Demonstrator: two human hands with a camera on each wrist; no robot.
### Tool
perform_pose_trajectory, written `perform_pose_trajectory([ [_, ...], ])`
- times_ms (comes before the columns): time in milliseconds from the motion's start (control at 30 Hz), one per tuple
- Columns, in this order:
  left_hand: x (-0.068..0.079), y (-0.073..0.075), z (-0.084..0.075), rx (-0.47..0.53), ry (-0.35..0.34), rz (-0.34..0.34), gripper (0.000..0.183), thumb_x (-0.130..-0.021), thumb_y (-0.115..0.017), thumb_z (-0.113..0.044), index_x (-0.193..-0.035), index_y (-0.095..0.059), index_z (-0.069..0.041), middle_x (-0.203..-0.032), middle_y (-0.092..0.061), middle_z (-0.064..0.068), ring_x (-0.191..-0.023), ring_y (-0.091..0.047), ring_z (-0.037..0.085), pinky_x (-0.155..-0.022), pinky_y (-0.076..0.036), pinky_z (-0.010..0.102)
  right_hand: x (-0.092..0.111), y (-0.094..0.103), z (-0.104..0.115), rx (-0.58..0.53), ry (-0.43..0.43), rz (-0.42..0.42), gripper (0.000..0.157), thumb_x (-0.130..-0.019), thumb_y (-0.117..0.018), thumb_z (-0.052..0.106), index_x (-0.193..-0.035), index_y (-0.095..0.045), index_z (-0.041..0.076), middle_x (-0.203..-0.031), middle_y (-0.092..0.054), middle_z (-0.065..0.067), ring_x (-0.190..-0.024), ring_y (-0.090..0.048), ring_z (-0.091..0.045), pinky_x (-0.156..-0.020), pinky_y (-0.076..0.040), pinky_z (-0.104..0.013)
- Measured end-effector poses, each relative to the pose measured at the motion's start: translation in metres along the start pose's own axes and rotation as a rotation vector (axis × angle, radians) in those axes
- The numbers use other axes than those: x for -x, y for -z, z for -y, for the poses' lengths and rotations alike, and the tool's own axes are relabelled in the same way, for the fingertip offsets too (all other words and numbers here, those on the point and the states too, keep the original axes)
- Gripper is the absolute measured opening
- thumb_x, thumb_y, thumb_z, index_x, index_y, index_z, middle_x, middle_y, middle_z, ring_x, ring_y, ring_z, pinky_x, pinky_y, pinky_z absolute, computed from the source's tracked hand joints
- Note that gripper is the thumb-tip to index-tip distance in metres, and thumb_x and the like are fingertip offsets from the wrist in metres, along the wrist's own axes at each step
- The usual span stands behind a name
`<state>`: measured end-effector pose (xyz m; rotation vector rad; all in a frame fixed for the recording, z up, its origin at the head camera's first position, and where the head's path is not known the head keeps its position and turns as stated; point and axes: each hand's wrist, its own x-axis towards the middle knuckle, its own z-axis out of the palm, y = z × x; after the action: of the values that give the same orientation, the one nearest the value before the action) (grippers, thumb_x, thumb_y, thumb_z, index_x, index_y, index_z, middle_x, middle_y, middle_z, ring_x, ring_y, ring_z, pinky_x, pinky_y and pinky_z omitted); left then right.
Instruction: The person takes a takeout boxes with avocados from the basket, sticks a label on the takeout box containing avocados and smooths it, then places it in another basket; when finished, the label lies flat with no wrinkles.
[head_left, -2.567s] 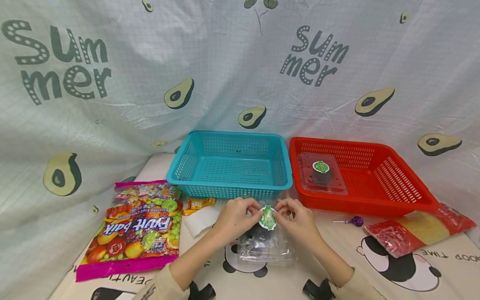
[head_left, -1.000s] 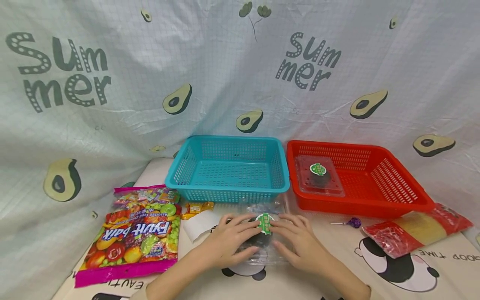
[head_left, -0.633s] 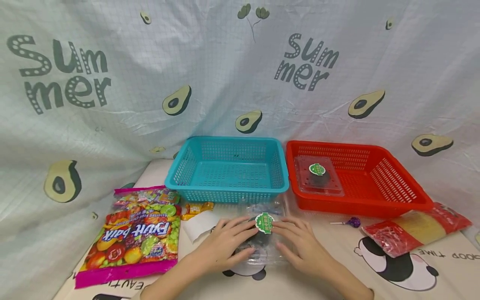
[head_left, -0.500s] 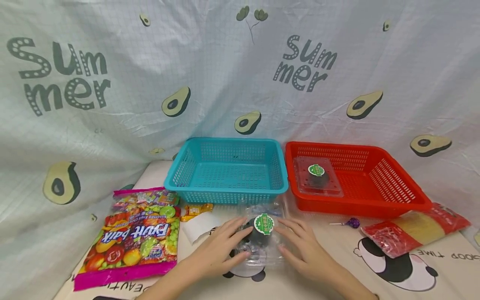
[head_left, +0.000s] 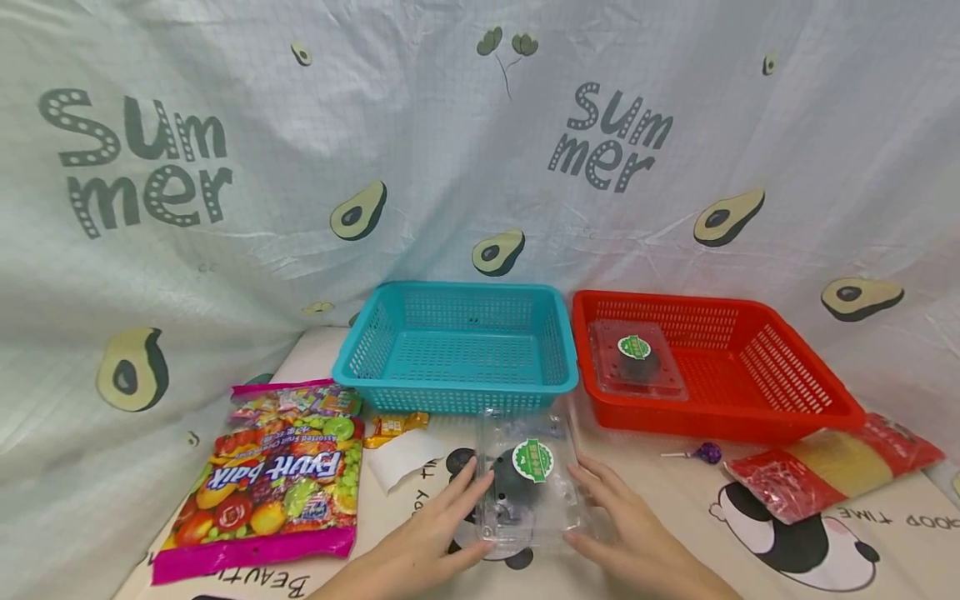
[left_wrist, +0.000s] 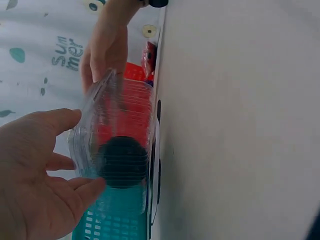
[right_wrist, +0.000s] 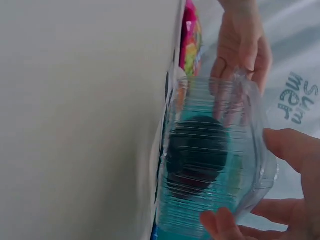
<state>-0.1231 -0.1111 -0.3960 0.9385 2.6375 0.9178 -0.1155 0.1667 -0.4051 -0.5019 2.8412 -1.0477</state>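
A clear plastic clamshell box lies closed on the table, with a dark round object inside. On its lid sits a round green and white sticker. My left hand is at the box's left side, thumb near the front corner and fingers extended along the edge. Opposite it, my right hand lies along the right side with its fingers loosely spread. Both wrist views show the thumb and fingers apart around the box's rim. Whether every fingertip touches the plastic is hard to tell.
A teal basket stands behind the box. The red basket beside it holds a similar stickered box. Candy bags, an orange packet and white paper lie left; a lollipop and red-yellow packet lie right.
Earlier my fingers pinched and then pressed the sticker on the lid. They have since drawn apart and down to the two sides of the box, leaving the sticker uncovered.
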Motion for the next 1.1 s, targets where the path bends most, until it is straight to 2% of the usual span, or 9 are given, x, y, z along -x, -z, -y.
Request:
perform_pose_trajectory([
  [133, 0.004, 0.002, -0.010, 0.015, -0.027, 0.011, 0.067, -0.086, -0.048, -0.049, -0.141, -0.025, -0.020, -0.146, -0.018, 0.016, -0.124, -0.034, 0.038, -0.088, -0.042, 0.049, 0.011, 0.011, 0.008, 0.005, -0.076, 0.056, 0.074, -0.074, -0.061, 0.053, -0.137, -0.033, 0.028, -0.142, -0.029, 0.000, -0.117, -0.043, -0.029, -0.080, -0.045, -0.053],
  [233, 0.005, 0.002, -0.016, 0.041, -0.083, 0.004, 0.064, -0.087, -0.050, -0.044, -0.140, -0.028, -0.018, -0.145, -0.019, 0.018, -0.121, -0.038, 0.038, -0.085, -0.045, 0.046, 0.019, 0.022, 0.014, 0.034, -0.066, 0.049, 0.072, -0.073, -0.061, 0.054, -0.136, -0.034, 0.032, -0.141, -0.032, 0.000, -0.121, -0.038, -0.032, -0.080, -0.044, -0.055],
  [433, 0.004, 0.003, -0.031, 0.085, -0.206, -0.082, 0.062, -0.087, -0.052, -0.038, -0.140, -0.028, -0.014, -0.144, -0.019, 0.022, -0.110, -0.051, 0.029, -0.081, -0.049, 0.038, 0.033, 0.043, 0.026, 0.110, 0.004, -0.058, 0.070, -0.072, -0.062, 0.055, -0.133, -0.038, 0.033, -0.140, -0.035, 0.001, -0.121, -0.040, -0.033, -0.079, -0.046, -0.053],
  [533, -0.001, 0.008, -0.041, 0.134, -0.229, -0.121, 0.061, -0.086, -0.055, -0.036, -0.139, -0.031, -0.015, -0.143, -0.021, 0.020, -0.103, -0.057, 0.019, -0.078, -0.050, 0.031, 0.037, 0.054, 0.028, 0.135, -0.018, -0.105, 0.068, -0.071, -0.062, 0.055, -0.132, -0.037, 0.039, -0.140, -0.036, 0.002, -0.121, -0.041, -0.034, -0.077, -0.045, -0.056],
  [633, -0.011, 0.014, -0.052, 0.144, -0.232, -0.173, 0.061, -0.085, -0.057, -0.035, -0.138, -0.033, -0.016, -0.144, -0.023, 0.014, -0.104, -0.056, 0.014, -0.082, -0.048, 0.031, 0.038, 0.064, 0.027, 0.154, 0.014, -0.193, 0.067, -0.071, -0.065, 0.050, -0.131, -0.039, 0.039, -0.138, -0.039, -0.001, -0.116, -0.045, -0.034, -0.074, -0.044, -0.059],
  [733, -0.025, 0.018, -0.063, 0.124, -0.256, -0.216, 0.063, -0.084, -0.058, -0.036, -0.138, -0.033, -0.017, -0.145, -0.022, 0.011, -0.109, -0.053, 0.014, -0.088, -0.045, 0.034, 0.037, 0.075, 0.023, 0.191, 0.062, -0.310, 0.066, -0.070, -0.069, 0.045, -0.130, -0.042, 0.035, -0.134, -0.043, 0.000, -0.109, -0.052, -0.026, -0.071, -0.048, -0.052],
  [867, -0.057, 0.028, -0.076, 0.161, -0.287, -0.187, 0.064, -0.084, -0.059, -0.034, -0.138, -0.032, -0.015, -0.145, -0.021, 0.011, -0.108, -0.052, 0.010, -0.087, -0.044, 0.024, 0.032, 0.095, 0.010, 0.154, 0.098, -0.389, 0.064, -0.073, -0.071, 0.029, -0.131, -0.043, 0.030, -0.135, -0.042, 0.000, -0.115, -0.040, 0.003, -0.071, -0.052, -0.034],
  [967, -0.088, 0.031, -0.086, 0.133, -0.313, -0.186, 0.064, -0.083, -0.061, -0.032, -0.137, -0.034, -0.013, -0.145, -0.023, 0.012, -0.112, -0.050, 0.012, -0.087, -0.043, 0.021, 0.026, 0.110, -0.005, 0.104, 0.112, -0.436, 0.064, -0.076, -0.070, 0.019, -0.133, -0.042, 0.025, -0.137, -0.039, -0.003, -0.110, -0.030, 0.019, -0.076, -0.046, -0.014],
  [1100, -0.127, 0.026, -0.096, 0.091, -0.333, -0.216, 0.062, -0.082, -0.062, -0.030, -0.136, -0.037, -0.012, -0.143, -0.028, 0.010, -0.123, -0.040, 0.019, -0.085, -0.045, 0.022, 0.019, 0.127, -0.026, 0.041, 0.082, -0.484, 0.061, -0.079, -0.066, 0.017, -0.134, -0.040, 0.022, -0.138, -0.036, 0.001, -0.109, -0.030, 0.019, -0.076, -0.034, 0.001],
])
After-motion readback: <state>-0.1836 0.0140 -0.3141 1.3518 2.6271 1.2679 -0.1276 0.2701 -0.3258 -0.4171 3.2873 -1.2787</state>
